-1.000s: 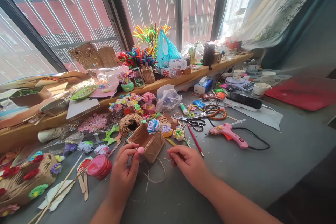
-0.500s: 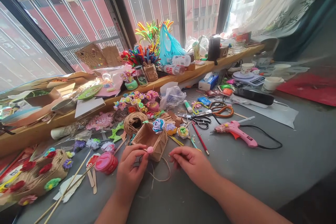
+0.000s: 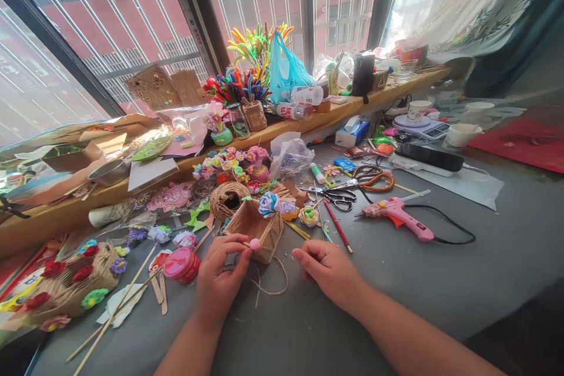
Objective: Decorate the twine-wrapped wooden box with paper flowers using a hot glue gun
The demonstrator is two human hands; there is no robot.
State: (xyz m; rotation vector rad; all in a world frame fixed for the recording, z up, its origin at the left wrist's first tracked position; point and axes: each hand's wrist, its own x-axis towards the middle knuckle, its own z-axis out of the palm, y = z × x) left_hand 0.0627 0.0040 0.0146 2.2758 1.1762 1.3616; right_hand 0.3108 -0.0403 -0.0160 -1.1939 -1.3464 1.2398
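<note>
My left hand [image 3: 222,273] is closed, pinching a thin stick tipped with a small pink ball [image 3: 254,244]. The ball hangs in front of an open brown box [image 3: 264,245] covered in twine or paper, which carries a blue-and-white flower [image 3: 268,204] on its rim. To the right, my right hand [image 3: 324,270] is held with thumb and fingers together; anything between them is too small or hidden to make out. A loose piece of twine [image 3: 285,282] curls on the table between the hands. Behind the box lies a ball of twine [image 3: 227,201].
A pink glue gun [image 3: 403,216] with a black cord lies at right, near scissors [image 3: 341,198] and a red pencil [image 3: 338,226]. On the left are a pink tub [image 3: 181,265], long sticks [image 3: 114,311] and a flower-covered twine basket [image 3: 74,291]. Craft supplies crowd the window ledge.
The view has shifted slightly. My right hand has drawn a little away from the left, its fingers more curled. The left hand keeps the pink-tipped stick in front of the box.
</note>
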